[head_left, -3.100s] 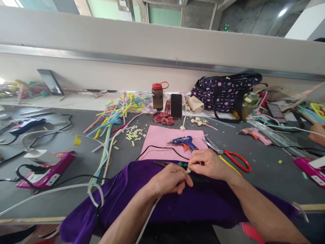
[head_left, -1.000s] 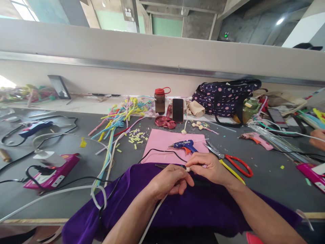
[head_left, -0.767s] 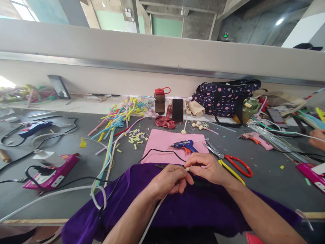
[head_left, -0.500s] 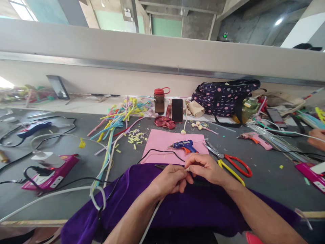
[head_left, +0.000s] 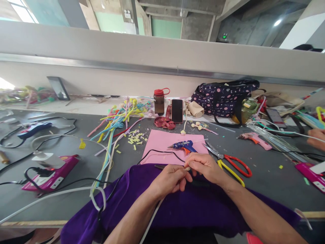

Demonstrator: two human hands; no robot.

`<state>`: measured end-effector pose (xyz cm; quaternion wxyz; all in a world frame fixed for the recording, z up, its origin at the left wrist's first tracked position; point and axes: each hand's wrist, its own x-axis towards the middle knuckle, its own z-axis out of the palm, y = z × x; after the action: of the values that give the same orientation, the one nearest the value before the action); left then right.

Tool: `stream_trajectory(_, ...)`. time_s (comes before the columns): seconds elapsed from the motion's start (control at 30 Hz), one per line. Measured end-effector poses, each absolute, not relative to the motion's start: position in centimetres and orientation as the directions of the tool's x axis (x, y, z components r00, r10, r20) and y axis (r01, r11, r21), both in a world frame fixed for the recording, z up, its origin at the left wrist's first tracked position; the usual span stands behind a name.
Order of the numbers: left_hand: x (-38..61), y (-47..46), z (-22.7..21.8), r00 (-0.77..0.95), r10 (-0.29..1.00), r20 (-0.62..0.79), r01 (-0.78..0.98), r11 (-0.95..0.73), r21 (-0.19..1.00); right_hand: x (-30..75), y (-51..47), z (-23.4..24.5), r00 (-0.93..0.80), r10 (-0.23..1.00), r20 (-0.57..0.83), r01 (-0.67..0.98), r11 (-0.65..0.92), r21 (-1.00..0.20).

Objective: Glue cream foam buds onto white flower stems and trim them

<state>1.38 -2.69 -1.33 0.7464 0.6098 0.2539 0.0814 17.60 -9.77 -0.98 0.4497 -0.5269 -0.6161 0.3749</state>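
Over a purple cloth [head_left: 203,206], my left hand [head_left: 171,179] and my right hand [head_left: 207,169] meet at the fingertips. Between them is a small pale fuzzy piece [head_left: 187,168], pinched from both sides and mostly covered by the fingers. A long white stem or cord [head_left: 152,219] runs from under my left hand toward the bottom edge; whether it joins the pale piece cannot be seen. Just beyond my hands, a blue glue gun [head_left: 183,145] lies on a pink sheet [head_left: 157,145]. Scissors [head_left: 237,165] with red and yellow handles rest beside my right hand.
Colourful chenille stems [head_left: 114,123] and cut pale-green bits [head_left: 135,137] lie left. Behind are a bottle [head_left: 159,103], phone [head_left: 177,111] and patterned bag [head_left: 223,100]. A magenta power strip [head_left: 63,173] trails cables. Another person's hand [head_left: 316,139] is at far right, near a pink glue gun [head_left: 256,140].
My fingers have shifted very slightly around the pale piece, which shows a little differently between them. The things on the table have stayed in place.
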Motion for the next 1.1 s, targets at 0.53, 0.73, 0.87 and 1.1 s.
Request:
stream_trajectory(0.53, 1.11, -2.7, -1.2, 0.807, 0.572, -0.147, 0.154, 0.037, 0.987, 18.16, -9.58, -0.72, 0.173, 0.972, 0.157, 0.244, 0.112, -0.963)
stream_trajectory(0.73, 0.94, -2.89, -1.93, 0.735, 0.671, -0.096, 0.251, -0.137, 0.958, 17.68, -9.7, -0.4, 0.189, 0.975, 0.118, 0.298, 0.057, -0.953)
stream_trajectory(0.87, 0.91, -2.77, -1.92, 0.727, 0.67, -0.148, 0.255, -0.063, 0.965, 17.63, -9.75, -0.3, 0.181, 0.977, 0.11, 0.281, 0.056, -0.958)
stream_trajectory(1.1, 1.1, -2.74, -1.36, 0.723, 0.67, -0.17, 0.233, -0.004, 0.973, 17.32, -10.01, -0.28, 0.119, 0.987, 0.112, 0.257, 0.078, -0.963)
